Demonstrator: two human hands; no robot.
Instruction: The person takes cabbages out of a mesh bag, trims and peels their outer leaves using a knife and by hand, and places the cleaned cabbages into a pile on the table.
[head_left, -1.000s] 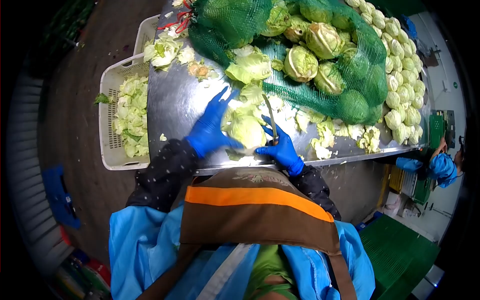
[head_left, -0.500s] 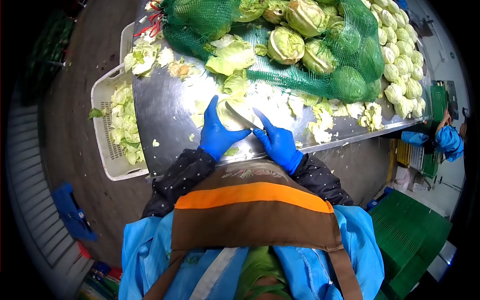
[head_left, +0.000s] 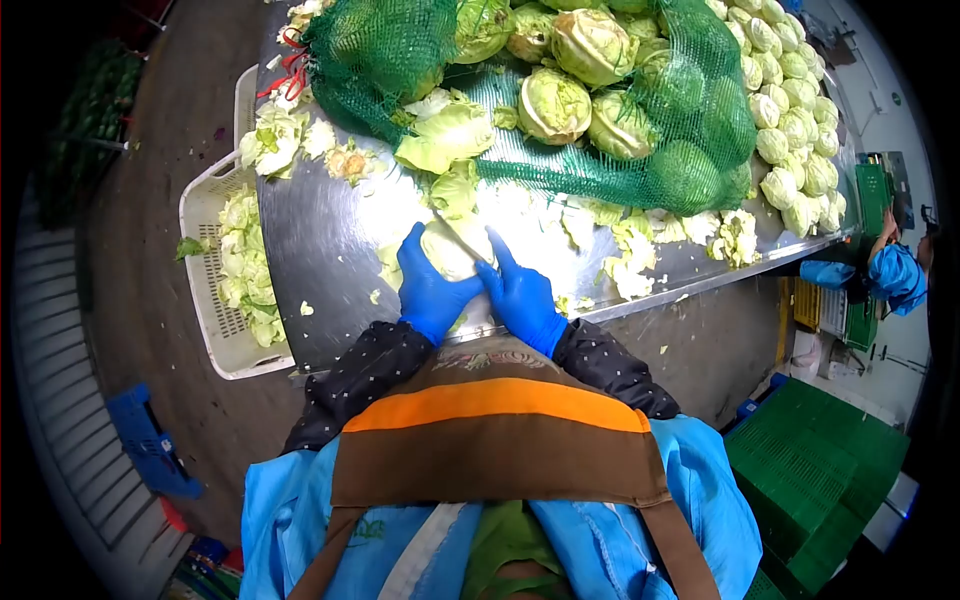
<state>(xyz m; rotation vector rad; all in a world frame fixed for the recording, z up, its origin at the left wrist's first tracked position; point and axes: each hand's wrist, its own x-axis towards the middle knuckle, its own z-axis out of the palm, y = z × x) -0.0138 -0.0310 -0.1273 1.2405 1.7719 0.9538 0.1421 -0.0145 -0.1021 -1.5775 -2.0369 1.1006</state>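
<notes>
Directly in front of me on the steel table, a pale, bright cabbage (head_left: pixel 447 250) lies between my hands; glare washes out part of its outline. My left hand (head_left: pixel 430 292), in a blue glove, grips its left and near side, thumb stretched toward the right. In my right hand (head_left: pixel 525 305), also gloved in blue, is a knife (head_left: pixel 468 240), its blade slanting up and left over the cabbage. The handle is hidden by the fingers. Both thumbs come close together at the near side. Loose outer leaves (head_left: pixel 448 140) lie just beyond the cabbage.
A green mesh sack (head_left: pixel 700 150) of cabbages lies across the back, with trimmed cabbages (head_left: pixel 800 130) piled at right. Leaf scraps (head_left: pixel 630 255) litter the metal table (head_left: pixel 320 240). A white crate (head_left: pixel 205 290) of leaves stands at left. Another person (head_left: pixel 895 275) is at far right.
Both hands have come closer together around the cabbage, the right one shifting left with the knife. Less of the blade shows. The whole view has shifted slightly.
</notes>
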